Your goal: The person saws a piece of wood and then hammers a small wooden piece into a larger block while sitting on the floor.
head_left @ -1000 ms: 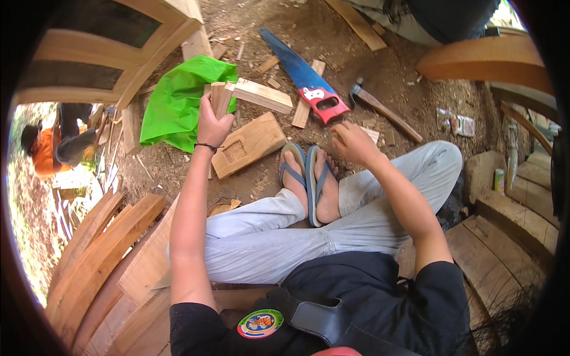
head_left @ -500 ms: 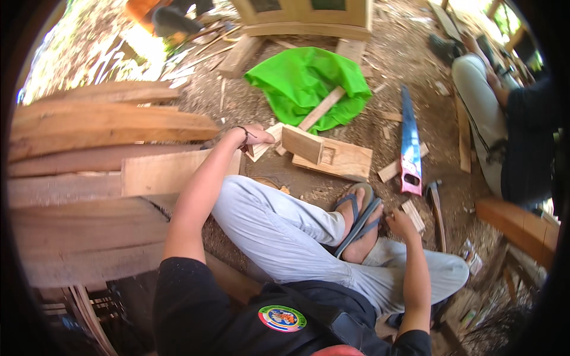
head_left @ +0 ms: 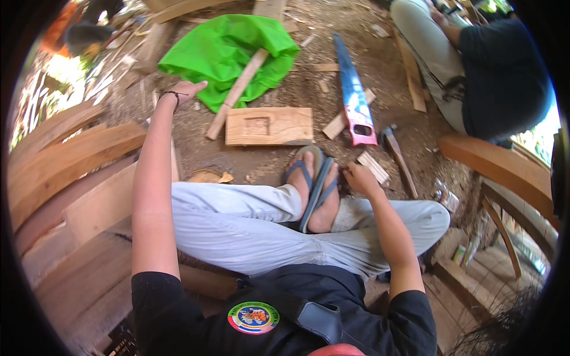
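Note:
My left hand (head_left: 189, 89) is stretched forward at the near left edge of the crumpled green plastic sheet (head_left: 199, 56). Its fingers look extended, and I see nothing in them. Closer in lies a flat wooden board (head_left: 291, 127) with a rectangular recess cut into its face. A narrow wooden strip (head_left: 240, 89) leans across the sheet beside that board. My right hand (head_left: 359, 178) is low by my sandalled feet, its fingers curled next to a small pale wood block (head_left: 374, 168). Whatever it may be holding is hidden.
A handsaw (head_left: 354, 95) with a pink handle lies across a wood offcut, and a hammer (head_left: 399, 157) is to its right. Thick curved planks (head_left: 77, 160) are stacked at left. Another person (head_left: 499, 77) sits at the far right, near a heavy beam (head_left: 493, 163).
My left hand has left the jointed wooden pieces, which no longer show, and is now by the green sheet. The recess in the board is uncovered. The whole view has shifted.

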Motion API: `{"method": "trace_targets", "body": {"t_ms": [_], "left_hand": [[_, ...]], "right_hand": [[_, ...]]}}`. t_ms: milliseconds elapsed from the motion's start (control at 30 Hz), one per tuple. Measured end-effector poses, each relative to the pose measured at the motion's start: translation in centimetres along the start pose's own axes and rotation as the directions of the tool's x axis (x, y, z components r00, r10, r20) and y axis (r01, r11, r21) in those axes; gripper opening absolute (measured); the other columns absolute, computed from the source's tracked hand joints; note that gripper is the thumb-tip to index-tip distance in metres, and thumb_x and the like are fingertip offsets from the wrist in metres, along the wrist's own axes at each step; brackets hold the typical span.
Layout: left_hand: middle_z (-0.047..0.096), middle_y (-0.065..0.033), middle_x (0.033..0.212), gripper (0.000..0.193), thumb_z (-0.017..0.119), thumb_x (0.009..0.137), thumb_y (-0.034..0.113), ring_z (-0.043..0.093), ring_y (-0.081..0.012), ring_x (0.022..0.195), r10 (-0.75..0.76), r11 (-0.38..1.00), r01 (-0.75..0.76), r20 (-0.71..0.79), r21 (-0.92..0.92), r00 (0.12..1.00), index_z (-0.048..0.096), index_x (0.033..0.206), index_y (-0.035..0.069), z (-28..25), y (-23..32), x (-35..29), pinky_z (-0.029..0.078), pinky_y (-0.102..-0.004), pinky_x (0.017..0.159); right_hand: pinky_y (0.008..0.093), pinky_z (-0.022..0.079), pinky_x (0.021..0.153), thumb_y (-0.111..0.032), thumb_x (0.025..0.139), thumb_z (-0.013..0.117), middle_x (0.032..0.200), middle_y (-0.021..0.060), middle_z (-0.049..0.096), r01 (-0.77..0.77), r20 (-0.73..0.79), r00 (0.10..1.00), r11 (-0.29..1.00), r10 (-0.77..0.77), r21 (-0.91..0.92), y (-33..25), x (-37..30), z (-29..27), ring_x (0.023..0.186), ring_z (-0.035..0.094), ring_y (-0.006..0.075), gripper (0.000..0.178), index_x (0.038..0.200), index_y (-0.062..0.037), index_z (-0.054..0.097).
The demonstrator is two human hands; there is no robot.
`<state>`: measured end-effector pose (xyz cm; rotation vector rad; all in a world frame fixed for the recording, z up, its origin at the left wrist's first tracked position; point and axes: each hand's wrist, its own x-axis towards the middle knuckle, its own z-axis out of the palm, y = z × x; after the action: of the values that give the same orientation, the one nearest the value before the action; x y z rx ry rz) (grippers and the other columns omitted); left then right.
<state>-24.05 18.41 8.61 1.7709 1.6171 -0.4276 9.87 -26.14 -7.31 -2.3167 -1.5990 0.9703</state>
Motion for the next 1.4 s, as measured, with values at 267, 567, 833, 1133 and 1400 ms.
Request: {"method": "trace_targets", "body": {"t_ms": [267,567,833,1133,1400], "left_hand": [[0.06,-0.0271,0.123,0.065,0.062,0.083,0.049,0.061,-0.0383,0.112,-0.066,0.935,0.128,-0.194,0.329,0.979,0.059,0.124,-0.001,12.7,-2.8,12.0,0.051,-0.0408,0.092],[0.064,-0.0222,0.115,0.069,0.069,0.078,0.05,0.061,-0.0306,0.108,0.01,0.98,-0.058,-0.24,-0.192,0.971,0.057,0.12,-0.003,15.0,-7.4,12.1,0.046,-0.0377,0.094],[0.067,-0.0219,0.102,0.057,0.071,0.081,0.046,0.065,-0.029,0.096,0.058,0.998,-0.061,-0.167,-0.017,0.984,0.062,0.105,-0.005,13.6,-4.4,10.4,0.049,-0.0385,0.086],[0.066,-0.0191,0.099,0.031,0.068,0.085,0.028,0.064,-0.0379,0.093,0.496,0.617,-0.374,0.027,0.692,0.868,0.057,0.103,0.005,2.8,8.9,-6.2,0.05,-0.0461,0.079],[0.062,-0.014,0.092,0.031,0.071,0.081,0.021,0.062,-0.0363,0.086,0.855,0.17,-0.72,0.262,0.673,0.447,0.049,0.095,0.004,3.1,10.3,-22.6,0.048,-0.0455,0.073]], "right_hand": [[0.0444,0.045,0.081,-0.014,0.079,0.063,0.121,0.0126,0.055,-0.09,-0.516,0.853,0.955,-0.071,-0.281,-1.2,1.2,-2.7,0.109,0.054,0.0313,0.035,0.114,-0.0124,0.058],[0.0437,0.041,0.084,-0.015,0.08,0.059,0.107,0.002,0.056,-0.053,-0.344,0.924,0.833,-0.169,-0.551,2.4,6.1,-4.7,0.105,0.053,0.0235,0.024,0.104,-0.0178,0.059],[0.0493,0.047,0.084,-0.017,0.085,0.058,0.127,0.0007,0.058,-0.415,-0.609,0.792,0.776,0.051,-0.475,5.4,6.0,-14.0,0.114,0.055,0.0242,0.03,0.115,-0.0189,0.062],[0.051,0.04,0.098,-0.022,0.082,0.068,0.138,0.0116,0.05,0.087,-0.584,0.797,0.987,-0.152,-0.138,-9.1,6.4,-8.1,0.126,0.048,0.0313,0.05,0.13,-0.0185,0.056],[0.0435,0.049,0.081,-0.023,0.082,0.067,0.103,0.0091,0.066,0.436,-0.233,0.839,0.864,-0.492,-0.253,-16.8,1.7,-13.6,0.094,0.066,0.0278,0.025,0.104,-0.0156,0.06]]}}
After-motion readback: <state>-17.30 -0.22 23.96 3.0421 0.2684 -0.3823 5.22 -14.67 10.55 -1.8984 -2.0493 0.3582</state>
